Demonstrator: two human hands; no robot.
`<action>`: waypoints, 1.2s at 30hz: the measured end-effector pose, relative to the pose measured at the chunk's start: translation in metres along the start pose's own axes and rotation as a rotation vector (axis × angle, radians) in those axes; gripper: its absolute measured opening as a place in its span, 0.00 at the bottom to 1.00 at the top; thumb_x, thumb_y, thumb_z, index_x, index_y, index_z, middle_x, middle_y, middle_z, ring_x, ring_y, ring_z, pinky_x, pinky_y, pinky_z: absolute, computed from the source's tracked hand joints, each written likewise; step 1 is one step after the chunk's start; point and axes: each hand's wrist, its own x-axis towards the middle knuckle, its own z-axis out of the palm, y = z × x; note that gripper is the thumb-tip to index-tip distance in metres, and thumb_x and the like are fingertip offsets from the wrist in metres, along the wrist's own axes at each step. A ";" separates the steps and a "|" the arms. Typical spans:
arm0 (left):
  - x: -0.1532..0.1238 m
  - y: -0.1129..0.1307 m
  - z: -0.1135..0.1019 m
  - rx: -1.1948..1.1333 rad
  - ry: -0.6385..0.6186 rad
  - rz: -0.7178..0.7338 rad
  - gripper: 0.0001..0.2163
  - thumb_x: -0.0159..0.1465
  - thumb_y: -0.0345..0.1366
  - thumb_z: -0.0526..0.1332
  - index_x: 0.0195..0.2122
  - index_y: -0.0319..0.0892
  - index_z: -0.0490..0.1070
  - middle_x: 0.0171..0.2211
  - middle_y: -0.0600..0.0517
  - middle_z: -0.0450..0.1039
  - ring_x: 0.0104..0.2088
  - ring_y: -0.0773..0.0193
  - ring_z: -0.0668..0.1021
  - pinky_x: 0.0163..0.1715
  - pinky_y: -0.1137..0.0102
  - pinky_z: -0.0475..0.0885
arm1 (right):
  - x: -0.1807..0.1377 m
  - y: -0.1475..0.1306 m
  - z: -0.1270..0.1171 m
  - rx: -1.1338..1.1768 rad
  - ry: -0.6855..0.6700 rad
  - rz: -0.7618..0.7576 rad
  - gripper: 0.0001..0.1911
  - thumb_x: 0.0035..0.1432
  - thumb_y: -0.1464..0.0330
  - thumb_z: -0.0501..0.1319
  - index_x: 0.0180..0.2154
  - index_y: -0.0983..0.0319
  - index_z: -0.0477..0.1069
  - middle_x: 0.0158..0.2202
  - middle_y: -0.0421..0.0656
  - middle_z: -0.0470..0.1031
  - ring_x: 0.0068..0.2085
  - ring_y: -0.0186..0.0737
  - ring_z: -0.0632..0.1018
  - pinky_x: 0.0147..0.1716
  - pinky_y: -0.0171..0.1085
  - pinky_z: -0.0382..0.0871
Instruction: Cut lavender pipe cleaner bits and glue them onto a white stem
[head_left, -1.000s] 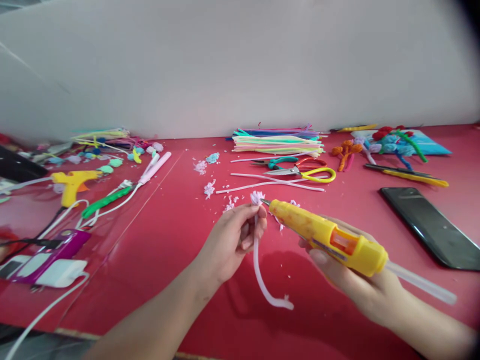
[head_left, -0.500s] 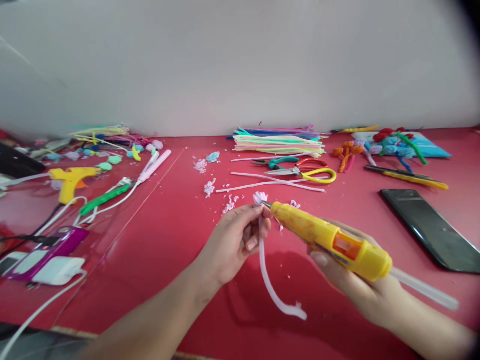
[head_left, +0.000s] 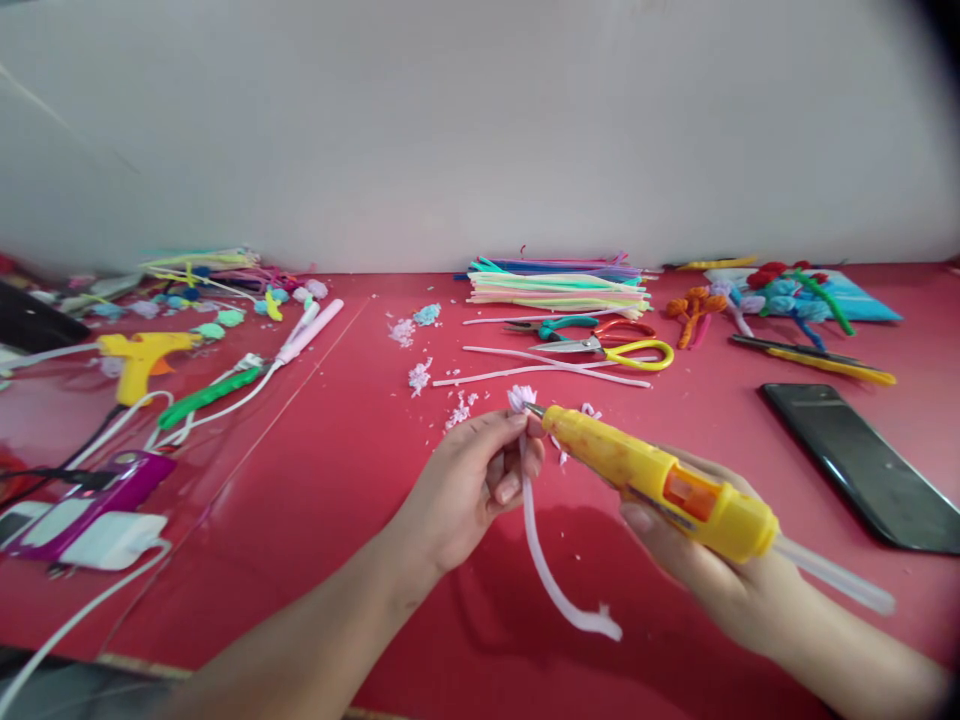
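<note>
Between the thumb and fingers of my left hand (head_left: 472, 475) is a pale lilac pipe cleaner (head_left: 541, 570), its stem curving down toward me. A small lilac tuft (head_left: 521, 398) tops it, just above the fingertips. My right hand (head_left: 705, 560) is wrapped round a yellow hot glue gun (head_left: 645, 470); a clear glue stick (head_left: 836, 575) sticks out of its back end. The gun's metal nozzle (head_left: 534, 409) meets the base of the tuft, close to my left fingertips. Whether glue is coming out is too small to tell.
Behind my hands lie yellow-handled scissors (head_left: 637, 352), teal-handled pliers (head_left: 562, 325), loose lilac pipe cleaners (head_left: 517, 375) and a bundle of coloured ones (head_left: 559, 285). A phone (head_left: 862, 465) is at right. A second glue gun (head_left: 139, 360) and a purple power strip (head_left: 90, 510) with cables occupy the left.
Both hands hold nearly the same pose. The lower end of the pipe cleaner has shifted slightly right and down, and the glue stick's rear end has moved slightly left.
</note>
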 end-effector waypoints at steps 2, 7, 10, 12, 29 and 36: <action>-0.001 0.000 0.000 0.004 0.002 -0.004 0.11 0.63 0.33 0.55 0.26 0.36 0.72 0.18 0.55 0.68 0.13 0.80 0.61 0.12 0.83 0.53 | 0.000 0.000 0.000 0.007 0.000 0.007 0.10 0.59 0.64 0.55 0.27 0.60 0.62 0.21 0.36 0.61 0.20 0.29 0.65 0.20 0.31 0.59; -0.001 -0.001 -0.001 0.005 -0.001 -0.018 0.11 0.63 0.34 0.55 0.27 0.36 0.71 0.19 0.55 0.68 0.13 0.80 0.61 0.12 0.83 0.52 | 0.002 -0.001 0.000 0.025 -0.010 0.020 0.11 0.59 0.64 0.55 0.26 0.60 0.61 0.20 0.34 0.58 0.19 0.28 0.62 0.18 0.30 0.57; -0.001 0.000 0.000 0.007 0.004 -0.017 0.11 0.63 0.34 0.55 0.26 0.37 0.71 0.19 0.55 0.69 0.12 0.80 0.61 0.12 0.83 0.52 | 0.001 -0.001 0.001 0.027 -0.008 0.022 0.12 0.59 0.64 0.55 0.25 0.61 0.60 0.20 0.34 0.57 0.19 0.28 0.62 0.18 0.29 0.56; -0.001 0.000 0.001 0.015 0.010 -0.015 0.12 0.63 0.34 0.55 0.25 0.37 0.70 0.19 0.55 0.68 0.12 0.80 0.61 0.12 0.82 0.52 | 0.000 0.000 0.001 0.026 0.000 0.020 0.12 0.58 0.64 0.56 0.24 0.61 0.60 0.20 0.34 0.57 0.19 0.27 0.62 0.18 0.29 0.56; 0.000 -0.001 -0.003 0.418 0.101 0.178 0.09 0.62 0.37 0.55 0.29 0.40 0.69 0.21 0.55 0.70 0.15 0.75 0.64 0.14 0.79 0.55 | 0.003 -0.004 0.001 -0.043 -0.035 0.084 0.13 0.59 0.62 0.54 0.24 0.61 0.63 0.19 0.36 0.60 0.19 0.30 0.63 0.19 0.31 0.58; -0.004 0.010 -0.003 0.568 0.193 0.395 0.08 0.61 0.37 0.57 0.29 0.40 0.71 0.18 0.55 0.68 0.15 0.74 0.64 0.15 0.77 0.57 | 0.007 0.004 0.003 0.001 0.071 0.130 0.08 0.59 0.63 0.54 0.29 0.59 0.61 0.26 0.39 0.65 0.25 0.33 0.68 0.25 0.33 0.63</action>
